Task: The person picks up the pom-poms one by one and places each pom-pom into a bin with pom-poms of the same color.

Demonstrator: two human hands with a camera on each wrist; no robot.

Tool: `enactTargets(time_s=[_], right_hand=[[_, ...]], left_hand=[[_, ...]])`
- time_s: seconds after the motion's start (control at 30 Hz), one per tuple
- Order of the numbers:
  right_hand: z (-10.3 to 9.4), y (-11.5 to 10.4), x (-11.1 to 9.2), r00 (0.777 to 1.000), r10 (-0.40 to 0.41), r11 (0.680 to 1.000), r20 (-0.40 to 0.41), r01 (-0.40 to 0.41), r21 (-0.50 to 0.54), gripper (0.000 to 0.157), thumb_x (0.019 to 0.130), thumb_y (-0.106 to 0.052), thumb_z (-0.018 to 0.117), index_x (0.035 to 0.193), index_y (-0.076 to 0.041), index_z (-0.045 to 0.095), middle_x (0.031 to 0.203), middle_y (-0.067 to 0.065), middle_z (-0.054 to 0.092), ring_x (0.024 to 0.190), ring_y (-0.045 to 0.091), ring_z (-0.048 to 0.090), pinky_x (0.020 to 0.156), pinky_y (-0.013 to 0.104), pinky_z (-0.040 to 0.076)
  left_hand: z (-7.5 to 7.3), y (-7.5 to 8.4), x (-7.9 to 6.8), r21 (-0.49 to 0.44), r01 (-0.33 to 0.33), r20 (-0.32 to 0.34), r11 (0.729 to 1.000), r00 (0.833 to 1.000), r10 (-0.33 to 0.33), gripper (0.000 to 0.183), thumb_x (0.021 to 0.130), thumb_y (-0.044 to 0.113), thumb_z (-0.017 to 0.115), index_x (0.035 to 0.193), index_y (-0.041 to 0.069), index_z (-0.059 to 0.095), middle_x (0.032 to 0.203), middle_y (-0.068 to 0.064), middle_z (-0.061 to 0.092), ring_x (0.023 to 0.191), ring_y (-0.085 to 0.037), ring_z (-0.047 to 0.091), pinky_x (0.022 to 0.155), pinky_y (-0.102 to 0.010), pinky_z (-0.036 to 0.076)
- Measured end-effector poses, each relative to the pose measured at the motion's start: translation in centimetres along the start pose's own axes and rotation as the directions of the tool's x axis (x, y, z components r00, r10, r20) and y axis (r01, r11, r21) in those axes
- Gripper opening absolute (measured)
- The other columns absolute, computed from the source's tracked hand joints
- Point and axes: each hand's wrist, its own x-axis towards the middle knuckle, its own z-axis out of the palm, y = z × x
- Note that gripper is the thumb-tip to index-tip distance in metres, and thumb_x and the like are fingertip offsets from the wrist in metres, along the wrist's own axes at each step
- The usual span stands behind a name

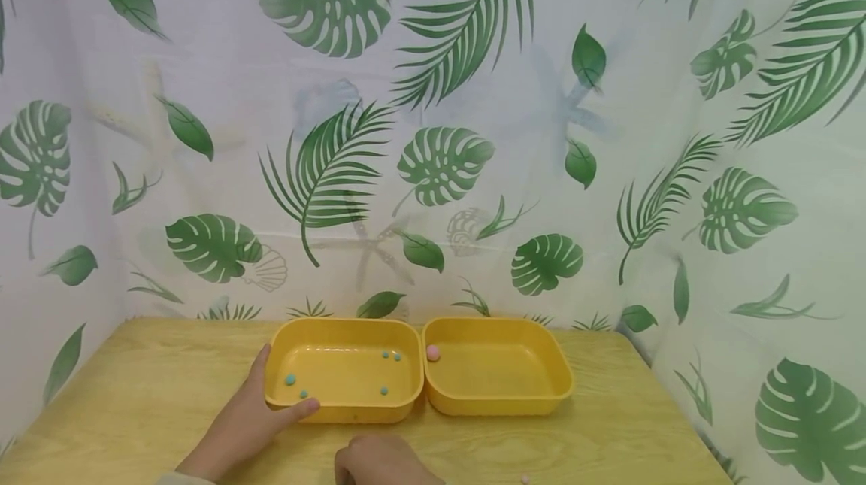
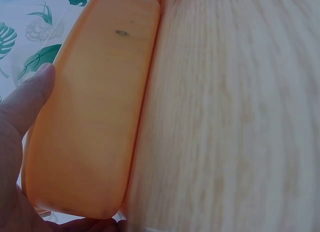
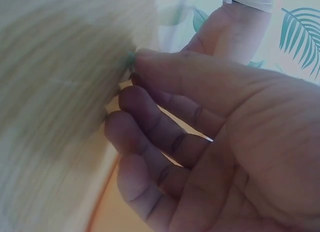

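Pinching between thumb and forefinger: the right hand [image 1: 382, 461] holds a small green bead [image 3: 131, 59] down at the table [image 1: 629, 425], in front of the trays. Whether the bead touches the wood, cannot tell. Remaining fingers curl loosely. Left hand [image 1: 250, 417] grips the left tray [image 1: 365, 415] at its near-left corner, thumb over the front rim, fingers along the end wall.

Handling, estimated: bead very light, round, likely to roll if squeezed off centre; firmness not readable from the views. Best hold is thumb and fingertip pads on opposite sides, at its widest part, with slight pressure. Tray looks like thin, fairly stiff plastic, light, probably easy to slide; rim and corner give the surest hold.

Contents: five blue-green beads [image 1: 290, 379] lie scattered on the left tray's floor. One larger pink ball [image 1: 433, 353] sits in the right tray [image 1: 501, 406], against its left wall. A tiny pale piece [image 1: 525, 480] shows at the bottom of the head view.

Edges and room: trays stand side by side, rims touching or nearly so; patterned sheet [image 1: 473, 169] close behind. Bare wood lies left and right of the pair. Both trays open upward; the front rim is the nearest lip to clear.
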Motion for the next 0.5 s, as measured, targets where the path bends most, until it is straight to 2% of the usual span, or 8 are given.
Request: enactTargets(time_s=[0.27, 0.37, 0.5], right_hand=[[0.33, 0.37, 0.16, 0.999, -0.045, 0.999, -0.024, 0.044, -0.032, 0.01, 0.085, -0.024, 0.081, 0.079, -0.022, 0.073, 0.065, -0.016, 0.054, 0.06, -0.003, 0.046, 0.056, 0.014, 0.039], [0.36, 0.33, 0.28, 0.999, -0.032, 0.999, -0.019, 0.031, -0.033, 0.012, 0.085, -0.025, 0.08, 0.078, -0.023, 0.072, 0.065, -0.016, 0.054, 0.06, -0.002, 0.046, 0.056, 0.015, 0.039], [0.03, 0.27, 0.2, 1.0, 0.029, 0.999, 0.004, -0.029, 0.037, 0.02, 0.087, -0.031, 0.08, 0.075, -0.023, 0.066, 0.064, -0.014, 0.053, 0.059, 0.001, 0.047, 0.056, 0.018, 0.042]], left_hand=[[-0.01, 0.09, -0.03, -0.01, -0.004, -0.007, 1.0, 1.0, 0.004, 0.133, 0.084, 0.068, 0.075, 0.163, 0.0, -0.008, 0.163, -0.037, 0.02, 0.145, -0.054, 0.034, 0.111, -0.068, 0.035], [-0.03, 0.14, -0.08, -0.009, -0.003, -0.008, 1.0, 1.0, 0.003, 0.133, 0.084, 0.068, 0.075, 0.163, -0.001, -0.007, 0.163, -0.037, 0.021, 0.145, -0.054, 0.035, 0.111, -0.068, 0.035], [-0.12, 0.21, -0.1, -0.008, 0.001, -0.007, 1.0, 1.0, -0.001, 0.134, 0.083, 0.068, 0.075, 0.163, 0.0, -0.007, 0.163, -0.037, 0.021, 0.144, -0.054, 0.035, 0.111, -0.068, 0.036]])
